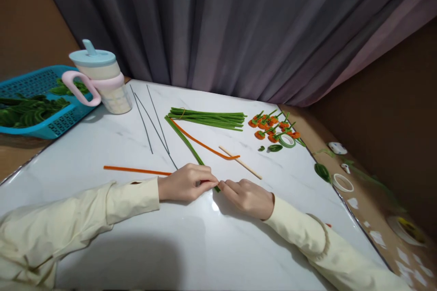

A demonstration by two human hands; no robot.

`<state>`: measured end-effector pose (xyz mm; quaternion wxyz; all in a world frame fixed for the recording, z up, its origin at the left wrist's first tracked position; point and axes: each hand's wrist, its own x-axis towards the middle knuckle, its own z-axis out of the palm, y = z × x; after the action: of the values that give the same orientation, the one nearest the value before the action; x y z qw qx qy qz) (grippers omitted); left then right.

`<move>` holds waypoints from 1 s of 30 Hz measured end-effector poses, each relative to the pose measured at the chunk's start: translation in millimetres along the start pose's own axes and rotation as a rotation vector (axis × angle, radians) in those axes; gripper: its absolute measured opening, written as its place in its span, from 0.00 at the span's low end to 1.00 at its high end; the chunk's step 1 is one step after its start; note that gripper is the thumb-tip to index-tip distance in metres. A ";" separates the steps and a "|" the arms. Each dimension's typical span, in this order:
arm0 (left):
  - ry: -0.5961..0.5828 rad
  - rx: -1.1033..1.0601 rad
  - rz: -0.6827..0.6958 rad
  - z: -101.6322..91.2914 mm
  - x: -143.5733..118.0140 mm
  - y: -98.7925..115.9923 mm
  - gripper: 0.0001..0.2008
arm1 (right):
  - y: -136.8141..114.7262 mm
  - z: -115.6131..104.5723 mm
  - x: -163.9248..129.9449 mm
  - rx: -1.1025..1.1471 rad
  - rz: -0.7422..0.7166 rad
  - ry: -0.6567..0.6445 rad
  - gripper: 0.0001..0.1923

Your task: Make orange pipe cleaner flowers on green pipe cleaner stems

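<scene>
pinching the near end of an orange pipe cleaner (136,170) with my left hand (186,183) — fingers closed tight on it, the rest trailing left across the white table (102,145). my right hand (247,196) meets it fingertip to fingertip, closed too — on what, i cannot tell. a green stem (184,140) runs away just behind.

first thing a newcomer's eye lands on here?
Probably the two hands meeting at the near middle of the white table: the left hand and right hand pinch together where an orange pipe cleaner and a green pipe cleaner come in. Next, the small orange flowers far right, and the pink-handled cup beside the blue basket at far left.
</scene>
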<state>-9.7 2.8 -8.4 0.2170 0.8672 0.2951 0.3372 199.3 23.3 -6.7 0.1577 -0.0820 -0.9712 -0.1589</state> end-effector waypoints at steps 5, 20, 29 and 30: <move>-0.039 0.281 0.130 3.0 -3.9 -1.9 0.13 | 3.1 -1.5 2.5 -0.038 -0.032 -0.026 0.15; -0.049 0.354 0.188 0.6 -4.7 1.2 0.11 | 8.7 -2.5 5.7 0.089 0.060 -0.072 0.13; -0.059 0.500 0.400 1.8 -3.5 -5.4 0.11 | -0.9 4.3 2.7 0.158 0.155 0.033 0.11; -0.053 0.523 0.407 2.3 -3.9 -6.2 0.11 | -2.2 6.4 2.9 0.142 0.168 0.070 0.11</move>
<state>-12.7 4.4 -15.3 -0.0772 0.9431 0.1869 0.2638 194.2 23.8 -12.2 0.2098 -0.1461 -0.9636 -0.0788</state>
